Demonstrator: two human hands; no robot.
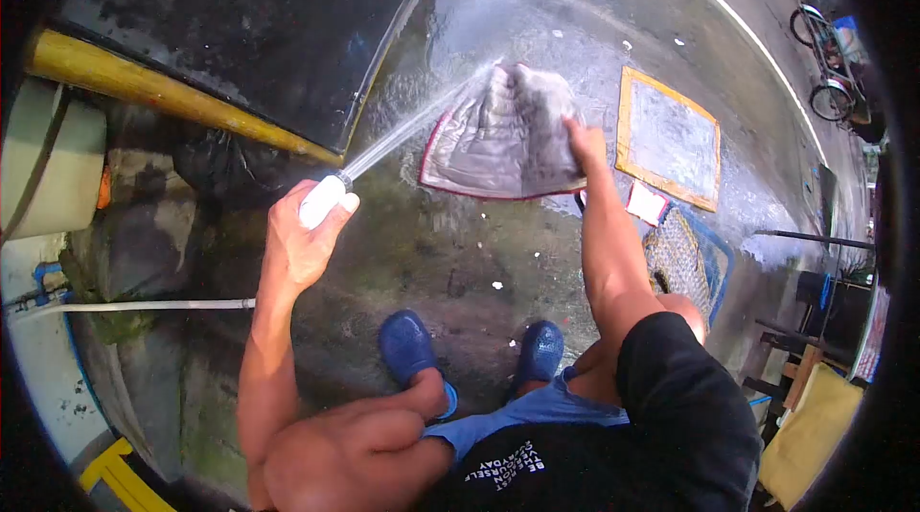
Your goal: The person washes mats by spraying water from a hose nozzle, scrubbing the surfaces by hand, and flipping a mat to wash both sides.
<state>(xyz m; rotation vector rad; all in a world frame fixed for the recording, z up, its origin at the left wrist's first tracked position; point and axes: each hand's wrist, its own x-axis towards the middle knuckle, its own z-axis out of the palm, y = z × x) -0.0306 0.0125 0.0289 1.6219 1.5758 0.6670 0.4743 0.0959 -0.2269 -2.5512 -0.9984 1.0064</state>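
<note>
My left hand [305,239] is wrapped around a white spray nozzle [324,202], its thumb along the side. A jet of water [412,128] shoots from it toward the far edge of a grey quilted mat [479,148] with a dark red border. The wet mat lies rumpled on the ground, its right part raised in a fold. At that right side, my right hand [587,143] is closed on the mat; its fingertips are partly hidden and a little blurred.
Right of the mat lies a yellow-bordered mat [669,138], with a small red-edged cloth [648,202] and a patterned mat [676,253] nearer me. A yellow pipe [172,93] edges a dark slab at left. A hose [163,305] runs in from the left. A bicycle-wheeled cart [829,61] stands far right.
</note>
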